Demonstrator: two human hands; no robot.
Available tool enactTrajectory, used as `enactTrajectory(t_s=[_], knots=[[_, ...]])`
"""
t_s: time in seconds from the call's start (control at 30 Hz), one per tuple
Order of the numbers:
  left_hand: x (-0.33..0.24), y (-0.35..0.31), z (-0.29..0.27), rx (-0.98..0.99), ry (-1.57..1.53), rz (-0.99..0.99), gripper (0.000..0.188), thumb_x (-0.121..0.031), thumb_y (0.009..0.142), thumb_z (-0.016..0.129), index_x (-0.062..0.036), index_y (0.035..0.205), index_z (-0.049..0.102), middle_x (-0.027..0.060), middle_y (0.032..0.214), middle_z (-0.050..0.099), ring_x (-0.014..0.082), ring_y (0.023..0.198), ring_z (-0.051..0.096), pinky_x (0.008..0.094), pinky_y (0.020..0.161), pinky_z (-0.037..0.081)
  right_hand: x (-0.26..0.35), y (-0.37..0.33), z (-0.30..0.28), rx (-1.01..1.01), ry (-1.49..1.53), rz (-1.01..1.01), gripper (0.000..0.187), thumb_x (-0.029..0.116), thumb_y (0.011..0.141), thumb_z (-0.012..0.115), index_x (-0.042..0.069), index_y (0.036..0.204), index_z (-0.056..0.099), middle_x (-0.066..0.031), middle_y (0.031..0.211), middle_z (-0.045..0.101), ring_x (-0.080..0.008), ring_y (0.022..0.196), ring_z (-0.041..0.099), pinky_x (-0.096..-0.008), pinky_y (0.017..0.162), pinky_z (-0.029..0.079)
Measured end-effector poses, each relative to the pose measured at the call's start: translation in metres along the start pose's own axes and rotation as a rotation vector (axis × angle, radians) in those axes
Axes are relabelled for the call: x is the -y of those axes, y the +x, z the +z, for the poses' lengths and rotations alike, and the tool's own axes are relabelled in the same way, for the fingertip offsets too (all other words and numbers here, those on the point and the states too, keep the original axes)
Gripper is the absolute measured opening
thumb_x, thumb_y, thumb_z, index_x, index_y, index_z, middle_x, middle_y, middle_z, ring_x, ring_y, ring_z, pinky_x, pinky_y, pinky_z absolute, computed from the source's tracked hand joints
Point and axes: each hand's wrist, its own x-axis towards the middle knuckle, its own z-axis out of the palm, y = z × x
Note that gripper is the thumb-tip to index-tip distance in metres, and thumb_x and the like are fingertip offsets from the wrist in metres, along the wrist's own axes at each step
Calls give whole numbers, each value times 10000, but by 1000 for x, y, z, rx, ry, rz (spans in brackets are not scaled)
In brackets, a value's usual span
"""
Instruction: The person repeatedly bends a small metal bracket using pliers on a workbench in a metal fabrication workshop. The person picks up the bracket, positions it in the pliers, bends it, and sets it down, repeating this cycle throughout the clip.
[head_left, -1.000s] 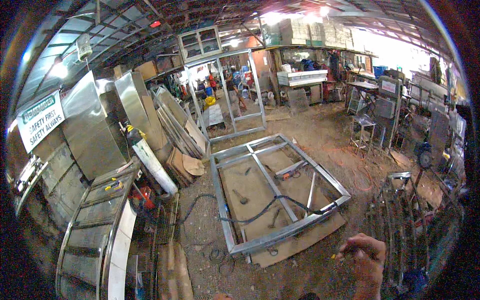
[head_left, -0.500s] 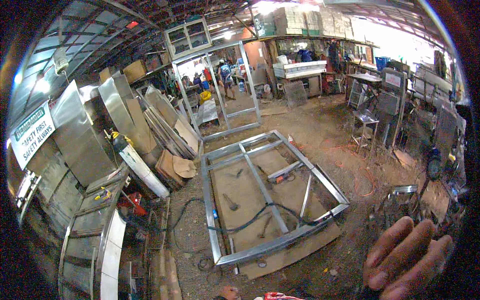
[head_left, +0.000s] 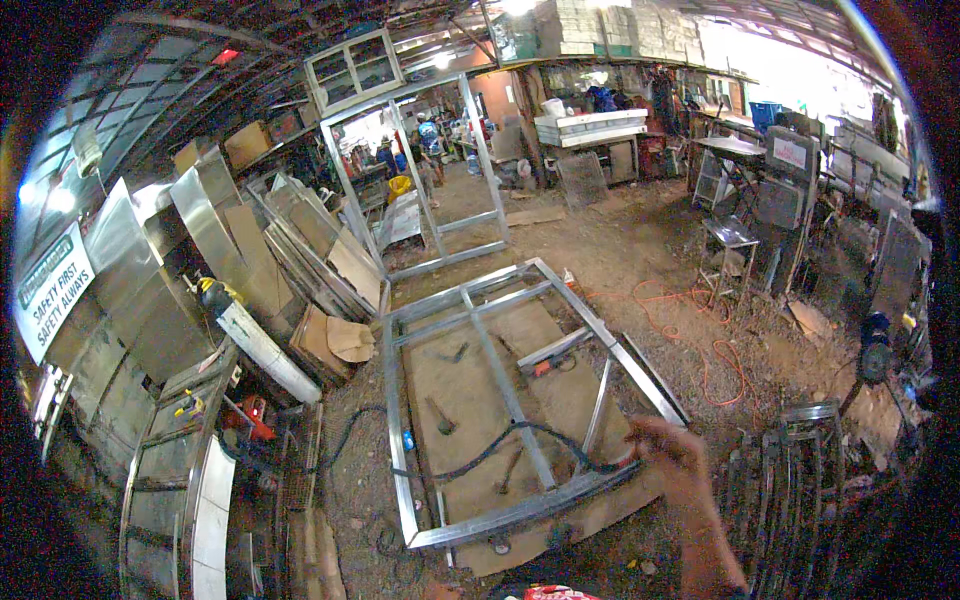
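Note:
My right hand (head_left: 668,445) reaches out over the near right corner of a metal frame (head_left: 500,522) lying on the ground. Its fingers are partly bent and apart, close to the end of a black cable (head_left: 470,462); I see nothing held in them. That cable runs across the frame's crossbars and off to the left. At the lower edge a small skin-coloured patch (head_left: 440,592) may be my left hand, but too little shows to tell its fingers. Inside the frame, a hammer-like tool (head_left: 440,416) and an orange-ended tool (head_left: 543,368) lie on brown sheets.
A second metal frame (head_left: 425,265) stands upright behind. On the left are a gas cylinder (head_left: 265,350), leaning sheets (head_left: 310,255) and a metal rack (head_left: 210,510). An orange cord (head_left: 725,365) coils on the dirt floor at right, beyond stacked metal frames (head_left: 790,470). People (head_left: 430,140) stand far back.
My right hand has moved from the lower right, raised with spread fingers, leftward and forward to the frame's near right corner. The view has shifted slightly.

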Motion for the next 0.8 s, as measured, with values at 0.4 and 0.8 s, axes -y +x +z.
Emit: enactTrajectory(t_s=[0.4, 0.8], knots=[[-128, 119, -35, 362, 205, 87, 394, -379, 926, 613, -60, 1099, 764, 231, 1183, 708, 384, 1090, 679, 513, 933, 528, -397, -224, -196, 377, -715, 1208, 436, 400, 934, 649, 63, 1209, 688, -193, 1155, 704, -380, 982, 696, -470, 878, 541], [-333, 356, -22, 139, 124, 302, 368, -408, 798, 802, -53, 894, 786, 171, 816, 745, 351, 788, 728, 462, 745, 558, -523, -157, -234, 14, -543, 1096, 473, 460, 955, 592, 87, 1226, 697, -177, 1197, 707, -367, 1059, 677, -462, 944, 518]])
